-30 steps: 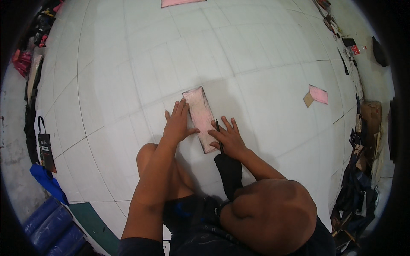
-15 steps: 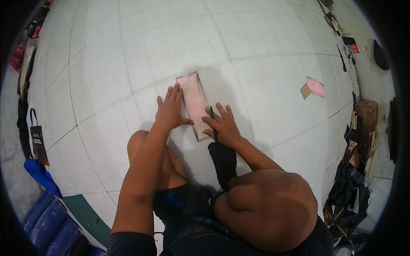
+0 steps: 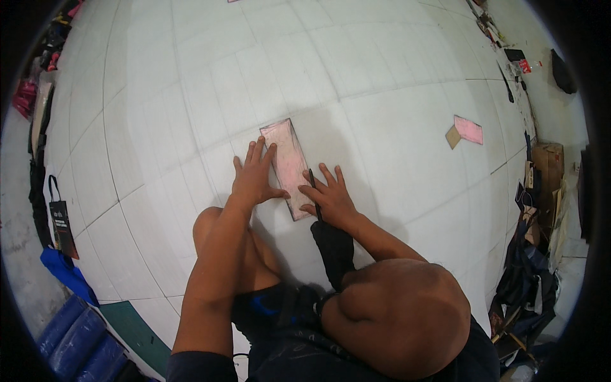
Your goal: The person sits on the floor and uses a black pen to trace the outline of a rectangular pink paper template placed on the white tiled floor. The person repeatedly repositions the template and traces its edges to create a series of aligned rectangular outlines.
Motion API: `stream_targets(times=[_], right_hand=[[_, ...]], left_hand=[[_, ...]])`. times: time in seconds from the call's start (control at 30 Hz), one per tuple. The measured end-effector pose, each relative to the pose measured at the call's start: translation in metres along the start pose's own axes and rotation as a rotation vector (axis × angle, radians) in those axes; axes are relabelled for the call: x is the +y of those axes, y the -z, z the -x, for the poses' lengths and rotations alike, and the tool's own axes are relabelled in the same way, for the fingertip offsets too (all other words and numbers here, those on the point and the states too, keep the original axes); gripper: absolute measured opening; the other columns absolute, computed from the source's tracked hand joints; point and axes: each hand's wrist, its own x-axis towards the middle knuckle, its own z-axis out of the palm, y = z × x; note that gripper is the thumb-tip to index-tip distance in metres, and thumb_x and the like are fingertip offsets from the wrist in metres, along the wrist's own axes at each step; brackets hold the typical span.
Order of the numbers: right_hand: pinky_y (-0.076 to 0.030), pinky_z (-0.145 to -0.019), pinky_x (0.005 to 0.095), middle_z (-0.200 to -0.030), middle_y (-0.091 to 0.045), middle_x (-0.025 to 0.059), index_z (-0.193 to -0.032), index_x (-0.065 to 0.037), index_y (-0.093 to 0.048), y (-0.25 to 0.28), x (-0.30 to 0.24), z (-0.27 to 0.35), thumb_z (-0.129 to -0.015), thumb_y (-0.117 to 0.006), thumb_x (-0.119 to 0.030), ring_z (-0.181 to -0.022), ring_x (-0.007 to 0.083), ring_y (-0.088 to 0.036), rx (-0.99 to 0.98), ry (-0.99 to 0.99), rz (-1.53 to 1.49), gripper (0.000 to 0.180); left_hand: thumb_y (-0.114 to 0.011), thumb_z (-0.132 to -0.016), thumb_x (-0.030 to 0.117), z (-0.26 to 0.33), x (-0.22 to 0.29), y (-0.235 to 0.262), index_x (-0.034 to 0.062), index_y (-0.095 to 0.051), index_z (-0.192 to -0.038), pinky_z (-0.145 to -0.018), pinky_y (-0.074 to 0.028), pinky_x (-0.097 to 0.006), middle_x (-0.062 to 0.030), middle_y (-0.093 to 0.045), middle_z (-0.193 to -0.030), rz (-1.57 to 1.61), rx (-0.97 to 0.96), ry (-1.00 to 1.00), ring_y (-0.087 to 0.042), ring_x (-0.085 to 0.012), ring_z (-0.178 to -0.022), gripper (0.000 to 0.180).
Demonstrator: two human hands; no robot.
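Observation:
A long pink rectangular piece (image 3: 289, 155) with dark-marked edges lies flat on the pale surface in front of me. My left hand (image 3: 253, 177) rests along its left edge with the fingers spread; its thumb reaches the piece lower down. On the lower right side, my right hand (image 3: 332, 197) touches the piece with thumb and fingertips. A slim black pen-like tool (image 3: 312, 179) is held in that hand, its length lying across the fingers. Part of it is hidden by them.
A smaller pink piece (image 3: 469, 129) and a brown piece (image 3: 452, 137) lie to the right. A green sheet (image 3: 137, 337) and blue padded rolls (image 3: 67, 334) are at lower left. My black-covered foot (image 3: 334, 248) is close below my right hand. Dark bags and a cardboard box (image 3: 548, 175) line the right side.
The whole view has shifted, so everything sits slightly lower in the picture. Both hands keep nearly the same places on the pink piece, and the pen-like tool is still in my right hand.

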Motion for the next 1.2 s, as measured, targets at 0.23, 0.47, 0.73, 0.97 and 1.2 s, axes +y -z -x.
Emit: stream_targets(times=[0.23, 0.47, 0.73, 0.97, 1.2], right_hand=[[-0.018, -0.117, 0.0748, -0.157, -0.050, 0.0102, -0.131, -0.016, -0.067, -0.003, 0.001, 0.001, -0.087, -0.079, -0.040, -0.149, 0.0482, -0.033, -0.011, -0.017, -0.020, 0.052], [-0.015, -0.120, 0.0725, -0.159, -0.049, 0.0085, -0.131, -0.016, -0.068, -0.008, 0.004, 0.002, -0.087, -0.079, -0.044, -0.151, 0.0463, -0.031, 0.004, -0.030, -0.026, 0.053], [-0.014, -0.121, 0.0723, -0.160, -0.048, 0.0099, -0.131, -0.016, -0.067, -0.002, 0.001, 0.002, -0.090, -0.074, -0.045, -0.151, 0.0474, -0.032, -0.014, -0.030, -0.042, 0.051], [-0.015, -0.120, 0.0718, -0.157, -0.050, 0.0128, -0.133, -0.013, -0.065, 0.001, 0.005, 0.005, -0.092, -0.073, -0.042, -0.148, 0.0473, -0.035, 0.012, -0.025, -0.029, 0.051], [-0.037, -0.111, 0.0550, -0.127, -0.064, 0.0213, -0.132, -0.005, -0.062, 0.032, -0.012, 0.004, -0.099, -0.059, -0.017, -0.119, 0.0388, -0.059, 0.053, -0.208, -0.400, 0.036]], left_hand=[[-0.099, -0.054, 0.054, 0.001, 0.001, -0.001, 0.0176, -0.025, -0.165, -0.120, -0.022, -0.073, -0.0133, -0.014, -0.174, -0.034, 0.008, 0.017, -0.014, -0.0331, -0.161, 0.138], [-0.098, -0.055, 0.055, -0.002, 0.001, -0.001, 0.0167, -0.023, -0.165, -0.120, -0.023, -0.073, -0.0144, -0.013, -0.174, -0.041, -0.013, 0.023, -0.012, -0.0343, -0.161, 0.139], [-0.096, -0.056, 0.060, -0.002, 0.004, 0.004, 0.0182, -0.020, -0.166, -0.119, -0.024, -0.074, -0.0123, -0.011, -0.175, -0.104, -0.063, 0.029, -0.013, -0.0337, -0.161, 0.141], [-0.095, -0.054, 0.063, -0.008, 0.004, -0.004, 0.0170, -0.022, -0.166, -0.116, -0.027, -0.075, -0.0133, -0.012, -0.175, -0.141, -0.007, -0.004, -0.015, -0.0360, -0.160, 0.142], [-0.095, -0.055, 0.063, -0.002, 0.001, -0.001, 0.0162, -0.022, -0.165, -0.115, -0.029, -0.075, -0.0137, -0.013, -0.174, -0.153, -0.012, 0.007, -0.015, -0.0361, -0.160, 0.140]])
